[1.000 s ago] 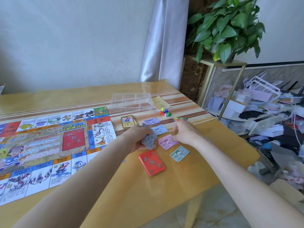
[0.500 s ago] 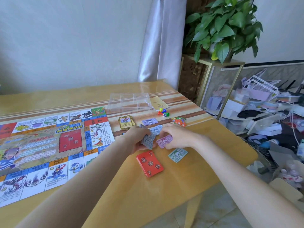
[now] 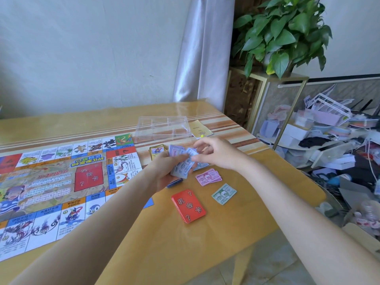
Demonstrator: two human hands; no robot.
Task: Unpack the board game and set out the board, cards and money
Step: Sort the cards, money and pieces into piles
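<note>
The board (image 3: 61, 182) is spread flat left of the grip. A fan of blue money (image 3: 182, 163) is clasped in the left hand (image 3: 164, 171), one note pinched by the right hand (image 3: 216, 153) (presumably for sorting). Pink notes (image 3: 208, 177), green notes (image 3: 224, 193) and red cards (image 3: 188, 205) are laid just below-right.

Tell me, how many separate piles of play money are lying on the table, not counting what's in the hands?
3 visible: a pink pile, a green pile nearer the table edge, and a bluish pile partly under the right hand. The hands may hide more.
</note>
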